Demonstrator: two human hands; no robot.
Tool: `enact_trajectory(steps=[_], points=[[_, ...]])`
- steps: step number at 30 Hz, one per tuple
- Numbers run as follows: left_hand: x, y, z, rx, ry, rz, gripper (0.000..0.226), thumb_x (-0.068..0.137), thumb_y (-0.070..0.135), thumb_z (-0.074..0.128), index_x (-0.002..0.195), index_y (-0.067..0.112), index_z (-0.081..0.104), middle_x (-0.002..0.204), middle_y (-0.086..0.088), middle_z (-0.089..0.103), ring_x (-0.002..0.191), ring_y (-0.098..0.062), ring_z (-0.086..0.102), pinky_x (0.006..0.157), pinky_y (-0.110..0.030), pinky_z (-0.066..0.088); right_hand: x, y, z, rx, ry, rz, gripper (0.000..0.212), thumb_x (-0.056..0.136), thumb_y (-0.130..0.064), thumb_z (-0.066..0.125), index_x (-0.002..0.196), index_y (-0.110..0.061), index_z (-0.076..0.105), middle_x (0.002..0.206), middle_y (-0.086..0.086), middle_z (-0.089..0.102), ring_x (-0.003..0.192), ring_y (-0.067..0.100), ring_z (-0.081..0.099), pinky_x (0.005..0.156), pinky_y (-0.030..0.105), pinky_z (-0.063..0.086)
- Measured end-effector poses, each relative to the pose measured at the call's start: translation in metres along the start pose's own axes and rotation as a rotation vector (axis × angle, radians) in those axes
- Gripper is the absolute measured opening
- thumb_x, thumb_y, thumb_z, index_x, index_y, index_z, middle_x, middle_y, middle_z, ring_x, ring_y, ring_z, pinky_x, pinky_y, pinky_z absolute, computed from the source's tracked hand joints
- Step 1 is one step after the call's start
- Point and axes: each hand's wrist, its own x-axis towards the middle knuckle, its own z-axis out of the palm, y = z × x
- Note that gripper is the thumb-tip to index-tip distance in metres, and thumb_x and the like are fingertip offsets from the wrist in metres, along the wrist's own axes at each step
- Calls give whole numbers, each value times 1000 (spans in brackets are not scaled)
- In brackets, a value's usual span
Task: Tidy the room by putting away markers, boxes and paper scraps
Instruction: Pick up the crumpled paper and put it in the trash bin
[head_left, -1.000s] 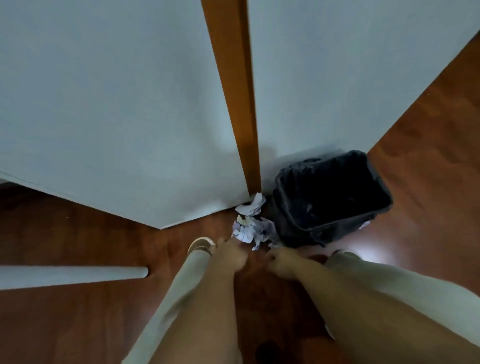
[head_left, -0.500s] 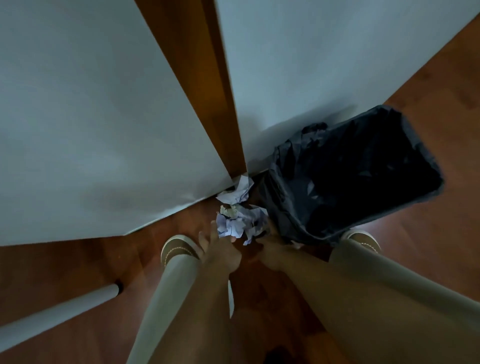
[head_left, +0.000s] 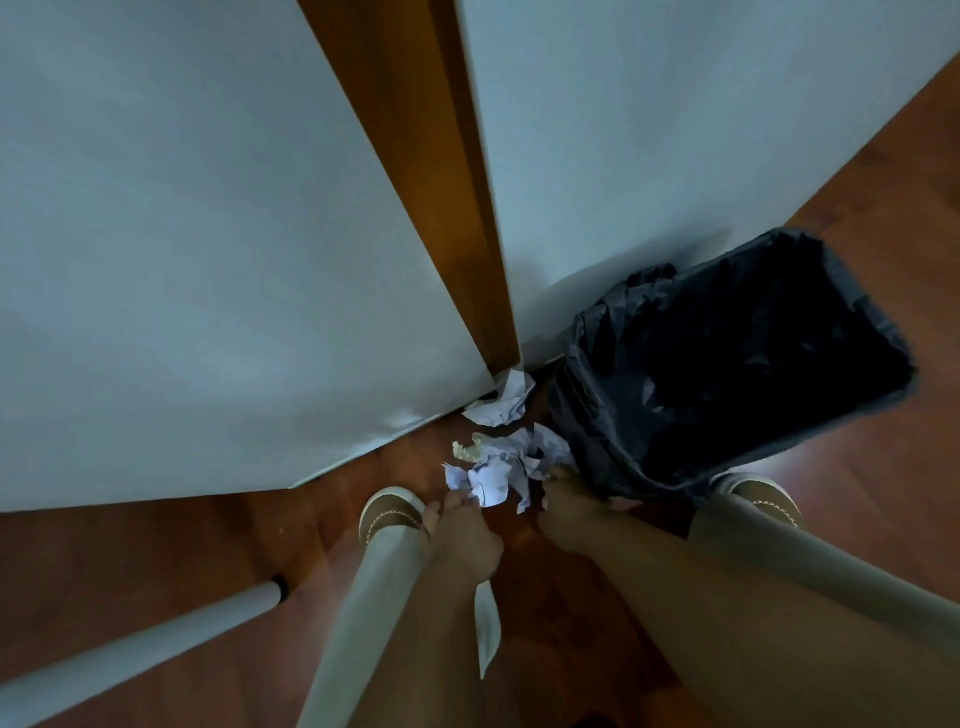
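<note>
Head view, looking steeply down at wooden floor (head_left: 156, 551) nr wall corner.

Paper scraps: crumpled pile (head_left: 501, 465) seen on floor, just beside the bin's near-left side, touching or nearly touching the liner. A second crumpled scrap (head_left: 503, 399) lies apart from the pile, further back, at the foot of the wooden post (head_left: 457, 208) between two white panels (head_left: 208, 260). A flat white slip (head_left: 487, 629) is seen below the left wrist; whether held or lying on floor cannot be told.

Bin (head_left: 727, 364): black liner bag fitted, opening faces up and toward camera; interior too dark to see contents. Stands against the right white panel.

Left hand (head_left: 462, 540): lowered to near edge of pile, fingertips at or just short of the paper; fingers curled, partly parted. Contact not confirmed; grip state cannot be told.

Right hand (head_left: 569, 512): placed at right side of pile, between pile and bin wall, fingers (head_left: 558, 475) bent into the paper's edge. Whether clamped on paper cannot be told; fingertips hidden by scraps.

Hands are apart, one each side of pile.

Also noted: two brown shoes, left (head_left: 389, 512) and right (head_left: 763, 493), light trouser legs (head_left: 363, 623), white tube leg (head_left: 130, 639) w/ black tip at lower left.
</note>
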Motion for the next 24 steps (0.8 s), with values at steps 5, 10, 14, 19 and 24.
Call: enact_trajectory(steps=[5,10,14,19,24], points=[[-50,1,-60,-140,192,-17,51,88,22,56,139,17,49,152,0,36,142,-18,30,117,-30,12,-65,-21,-27,9,128,-172,42,91,-16,50,133,-12,56,141,9,46,124,26,53,102,28,42],[-107,0,-108,-412,427,50,43,88,11,60,130,11,59,142,-8,48,129,-25,48,110,-29,32,-144,-43,-46,97,258,-373,34,92,-16,55,125,-11,63,136,8,52,121,23,53,102,26,41],[-162,12,-135,-615,730,176,32,85,-1,62,114,12,70,112,-6,62,92,-15,61,81,-11,41,-215,-52,-69,188,426,-587,15,87,-14,64,94,-15,77,103,4,66,90,14,63,81,15,45],[-208,60,-155,-716,934,395,27,88,4,64,110,17,74,110,1,62,100,-10,61,87,-21,52,-287,-42,-136,355,668,-704,13,81,-8,71,81,-20,75,83,-2,66,71,3,58,68,5,42],[-208,135,-156,-638,794,581,27,90,5,61,111,17,73,116,3,61,106,-13,61,94,-28,52,-327,0,-217,673,975,-510,18,85,-8,64,84,-25,69,72,-5,63,59,-1,56,56,4,40]])
